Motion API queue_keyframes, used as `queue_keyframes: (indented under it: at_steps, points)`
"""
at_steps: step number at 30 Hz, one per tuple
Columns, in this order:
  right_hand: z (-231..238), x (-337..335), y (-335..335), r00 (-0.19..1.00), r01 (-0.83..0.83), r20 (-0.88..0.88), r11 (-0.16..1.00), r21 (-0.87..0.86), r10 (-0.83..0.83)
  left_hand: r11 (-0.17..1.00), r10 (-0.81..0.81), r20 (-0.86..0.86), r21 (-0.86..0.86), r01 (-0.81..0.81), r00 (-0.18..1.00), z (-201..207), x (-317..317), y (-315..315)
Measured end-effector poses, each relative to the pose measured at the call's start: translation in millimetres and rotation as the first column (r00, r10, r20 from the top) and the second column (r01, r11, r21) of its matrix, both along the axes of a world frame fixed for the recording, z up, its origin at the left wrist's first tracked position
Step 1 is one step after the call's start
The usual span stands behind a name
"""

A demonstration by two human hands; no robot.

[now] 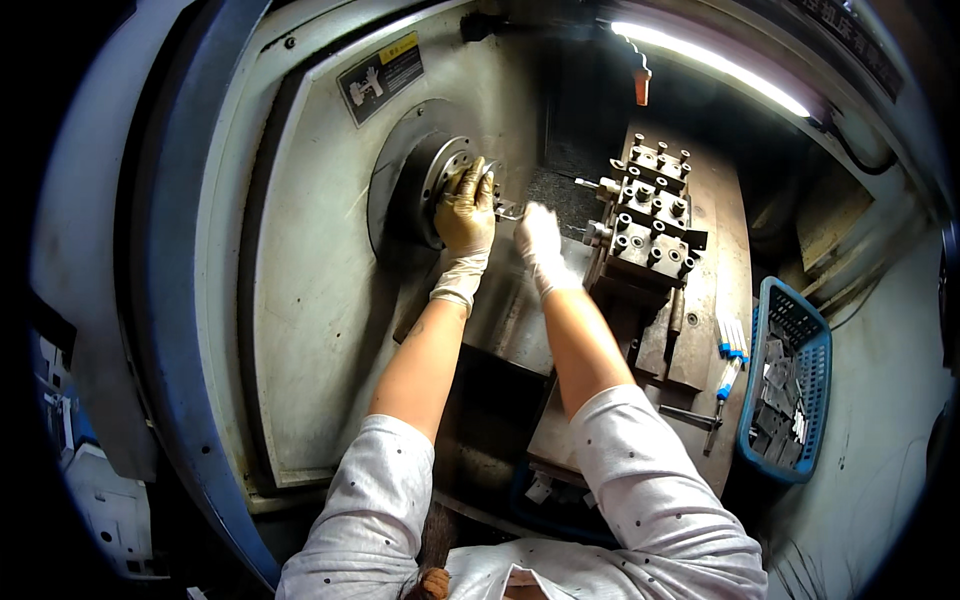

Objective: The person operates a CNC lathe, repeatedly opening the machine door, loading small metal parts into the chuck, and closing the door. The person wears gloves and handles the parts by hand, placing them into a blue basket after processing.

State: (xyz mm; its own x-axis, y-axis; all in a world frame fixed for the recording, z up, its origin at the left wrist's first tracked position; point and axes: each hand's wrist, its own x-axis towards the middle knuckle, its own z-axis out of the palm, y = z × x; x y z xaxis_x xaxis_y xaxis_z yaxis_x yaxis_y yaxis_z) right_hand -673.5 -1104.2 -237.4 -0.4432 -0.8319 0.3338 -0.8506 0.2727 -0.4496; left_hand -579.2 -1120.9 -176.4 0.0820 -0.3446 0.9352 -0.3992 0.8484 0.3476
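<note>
A round dark chuck (432, 190) is set in the pale wall of a lathe. My left hand (466, 212), in a pale glove stained yellow-brown, lies against the chuck's face with its fingers bent together. What those fingers grip is hidden. Just right of them a small shiny metal piece (509, 210) juts out from the chuck side toward my other hand. My right hand (538, 236), in a whitish glove, is closed at the outer end of that piece; it is slightly blurred, and its fingertips are hidden.
Tool blocks (650, 215) with several bolts stand right of my right hand. Beyond lies a blue basket (822, 370) of flat metal parts. White-and-blue brushlike tools (733, 350) and a T-handled wrench (712, 425) rest on the machine bed. A lamp (710, 68) glows above.
</note>
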Motion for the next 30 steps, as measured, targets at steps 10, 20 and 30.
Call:
queue_keyframes:
  at_steps: [10,20,30]
  points:
    - [7.8,40.5,34.3,0.897,-0.075,0.411,0.86,0.504,-0.163,0.992,-0.016,0.147,0.126,-0.002,0.989,11.4,-6.3,-5.8]
    - [51.8,94.9,93.8,0.449,-0.181,0.893,0.979,0.09,0.001,0.842,-0.049,0.691,0.417,-0.342,0.721,41.2,-20.6,-26.6]
    - [-108.5,28.8,-11.3,0.951,-0.286,0.201,0.914,0.288,0.235,0.855,-0.163,0.569,0.49,-0.173,0.806,42.3,-31.3,-20.9]
